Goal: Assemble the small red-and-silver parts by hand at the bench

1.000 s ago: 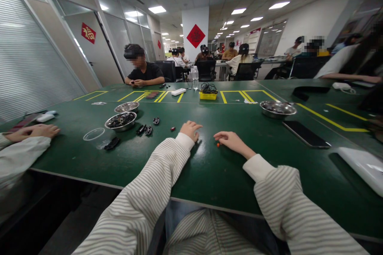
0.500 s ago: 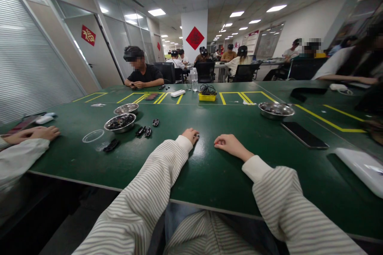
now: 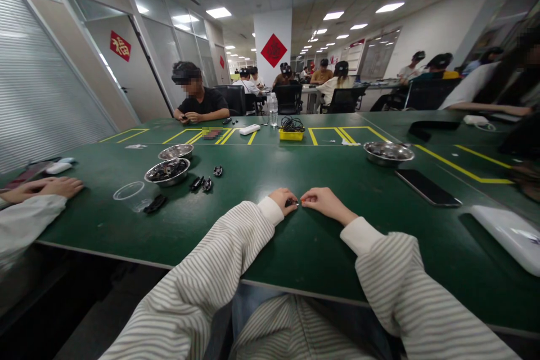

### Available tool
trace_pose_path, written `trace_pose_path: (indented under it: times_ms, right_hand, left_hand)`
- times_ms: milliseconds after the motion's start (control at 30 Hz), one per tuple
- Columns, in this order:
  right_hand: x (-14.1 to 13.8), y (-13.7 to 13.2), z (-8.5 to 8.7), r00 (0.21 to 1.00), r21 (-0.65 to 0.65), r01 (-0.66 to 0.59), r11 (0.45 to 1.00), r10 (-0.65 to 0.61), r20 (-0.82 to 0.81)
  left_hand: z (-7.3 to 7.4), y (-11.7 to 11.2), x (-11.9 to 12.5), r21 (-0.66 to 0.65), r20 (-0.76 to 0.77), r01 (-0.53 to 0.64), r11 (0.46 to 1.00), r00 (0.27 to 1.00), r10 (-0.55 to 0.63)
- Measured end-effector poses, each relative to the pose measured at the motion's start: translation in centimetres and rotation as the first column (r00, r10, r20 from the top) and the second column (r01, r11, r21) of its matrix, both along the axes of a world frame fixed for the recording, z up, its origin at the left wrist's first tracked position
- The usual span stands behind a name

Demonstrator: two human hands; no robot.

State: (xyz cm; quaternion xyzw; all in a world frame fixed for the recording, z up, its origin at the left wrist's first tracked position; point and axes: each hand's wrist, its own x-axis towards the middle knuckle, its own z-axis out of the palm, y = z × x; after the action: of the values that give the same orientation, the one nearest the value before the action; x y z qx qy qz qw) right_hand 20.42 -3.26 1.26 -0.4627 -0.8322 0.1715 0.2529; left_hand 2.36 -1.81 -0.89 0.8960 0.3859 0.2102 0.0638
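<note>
My left hand [image 3: 283, 201] is closed around a small black part [image 3: 291, 202] with a shiny tip, low over the green table [image 3: 270, 171]. Just right of it, my right hand [image 3: 323, 201] pinches a tiny orange-red piece [image 3: 303, 201], too small to name. A narrow gap separates the fingertips of both hands. Off to the left lie several black plastic parts [image 3: 206, 184], near a steel bowl [image 3: 167, 173] full of dark pieces. Behind that bowl stands a second steel bowl [image 3: 176, 152].
A clear plastic cup [image 3: 130, 197] lies at left beside a black part [image 3: 155, 204]. On the right are another steel bowl [image 3: 388, 153], a phone [image 3: 428, 187] and a white device [image 3: 508, 236]. A co-worker's hands [image 3: 59, 187] rest at far left. Farther back are a yellow tray [image 3: 291, 135] and bottle [image 3: 273, 109].
My left hand has moved right with the black part, close to my right hand. My right hand has barely shifted and still pinches the orange-red piece.
</note>
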Motion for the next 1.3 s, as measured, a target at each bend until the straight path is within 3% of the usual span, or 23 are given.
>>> trace_pose_path:
  times_ms: [267, 500, 600, 800, 1100, 1300]
  right_hand:
    - [-1.0, -0.9, 0.0, 0.969, -0.082, 0.018, 0.996, -0.038, -0.244]
    - [-1.9, -1.7, 0.4, 0.957, 0.192, 0.11, 0.975, -0.052, -0.285]
    - [-2.1, -1.9, 0.5, 0.952, 0.238, 0.132, 0.962, -0.055, -0.302]
    - [-2.2, -1.9, 0.5, 0.903, 0.168, 0.126, 0.978, -0.043, -0.428]
    - [-2.0, -2.3, 0.9, 0.919, 0.231, 0.138, 0.963, -0.038, -0.393]
    - [-2.1, -2.1, 0.5, 0.856, 0.105, 0.107, 0.989, -0.037, -0.515]
  left_hand:
    - [0.4, -0.2, 0.0, 0.022, 0.179, -0.062, 0.998, 0.982, 0.057]
    - [0.1, -0.2, 0.2, 0.134, 0.376, -0.075, 0.988, 0.926, 0.019]
    - [0.3, -0.3, 0.1, 0.158, 0.43, -0.096, 0.983, 0.903, 0.019]
    - [0.5, -0.4, 0.0, 0.197, 0.466, -0.106, 0.975, 0.885, 0.002]
    - [0.6, -0.2, -0.1, 0.286, 0.448, -0.087, 0.954, 0.892, -0.053]
    - [0.4, -0.2, -0.1, 0.317, 0.452, -0.086, 0.945, 0.889, -0.071]
